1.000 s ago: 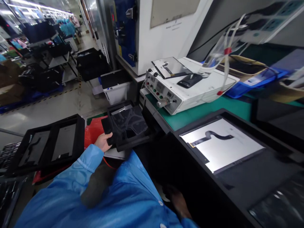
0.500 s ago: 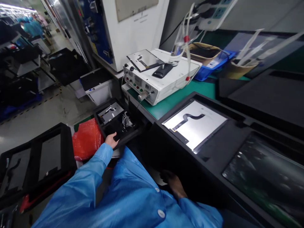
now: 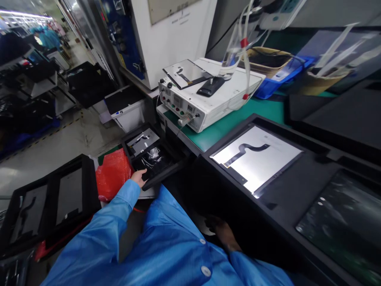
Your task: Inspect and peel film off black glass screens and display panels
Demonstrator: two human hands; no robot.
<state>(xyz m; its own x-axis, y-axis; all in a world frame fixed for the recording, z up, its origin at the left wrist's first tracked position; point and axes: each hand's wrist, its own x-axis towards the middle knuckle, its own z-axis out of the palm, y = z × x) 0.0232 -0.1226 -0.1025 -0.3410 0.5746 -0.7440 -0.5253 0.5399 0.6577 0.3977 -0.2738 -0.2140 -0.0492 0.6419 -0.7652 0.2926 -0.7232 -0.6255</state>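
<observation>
My left hand [image 3: 139, 178] grips the near edge of a black foam tray [image 3: 157, 179], its thumb over the rim and the other fingers partly hidden. Inside that tray lie a grey display panel [image 3: 139, 147] with a dark flex cable and, in the other recess, a glossy dark panel [image 3: 154, 159] catching the light. A crumpled red plastic bag [image 3: 114, 174] sits just left of the hand. Low in shadow under the bench edge is my right hand [image 3: 222, 231]; its fingers are too dark to make out, and so is anything in them.
On the bench at right, another black tray [image 3: 278, 186] carries a bright display panel [image 3: 258, 159] and a dark glossy one [image 3: 345, 222]. Behind stands a white control box [image 3: 208, 103] with a panel and a black phone-like object on top. Lower left is another foam tray [image 3: 85, 198].
The whole view has shifted slightly, with bench things sitting farther right. My left hand stays at the tray's edge, and the glossy panel's reflections differ. My right hand remains low in shadow.
</observation>
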